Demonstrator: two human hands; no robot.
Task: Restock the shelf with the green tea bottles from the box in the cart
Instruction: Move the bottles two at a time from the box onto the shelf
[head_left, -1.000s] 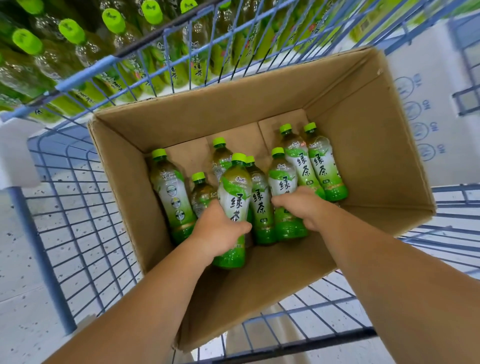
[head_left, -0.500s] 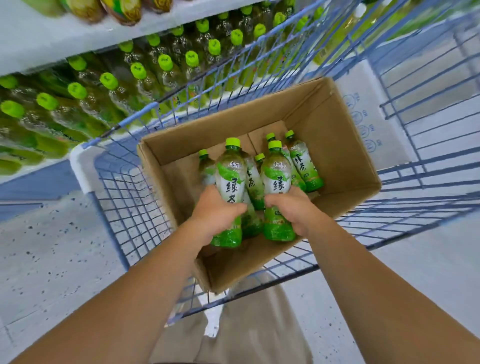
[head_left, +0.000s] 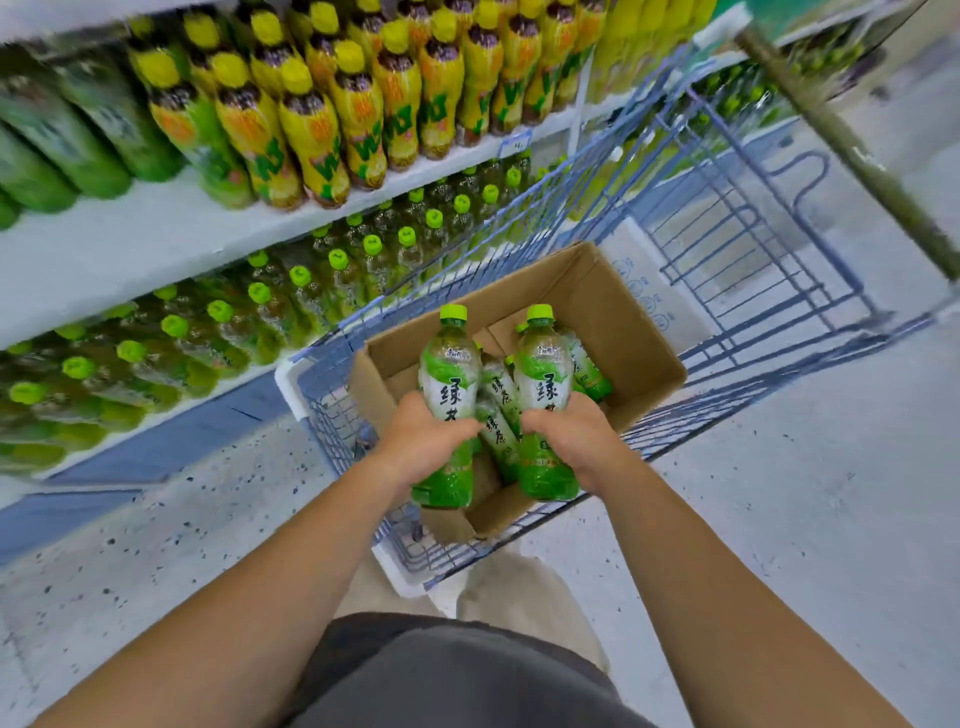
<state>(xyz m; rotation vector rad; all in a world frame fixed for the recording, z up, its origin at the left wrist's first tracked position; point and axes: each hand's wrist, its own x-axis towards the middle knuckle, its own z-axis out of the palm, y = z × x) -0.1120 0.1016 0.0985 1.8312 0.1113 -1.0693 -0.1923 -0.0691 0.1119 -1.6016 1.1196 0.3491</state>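
Shop aisle: shelving on my left, pale floor under me.

The floor (head_left: 130, 561) is pale grey, flecked with dark specks on my left and plainer towards my right. White shelf boards (head_left: 104, 249) run along the left edge of my view, with a dark blue plinth (head_left: 171, 441) under the lowest. The upper board carries rows of yellow-labelled bottles (head_left: 311, 130), and a small price tag (head_left: 513, 143) sits on its front edge. A dull green pole (head_left: 852, 150) slants across the top right corner. The light is soft and even.

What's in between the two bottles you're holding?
In the head view, more green tea bottles show in that gap, lower down in the cardboard box, between the left bottle and the right bottle.
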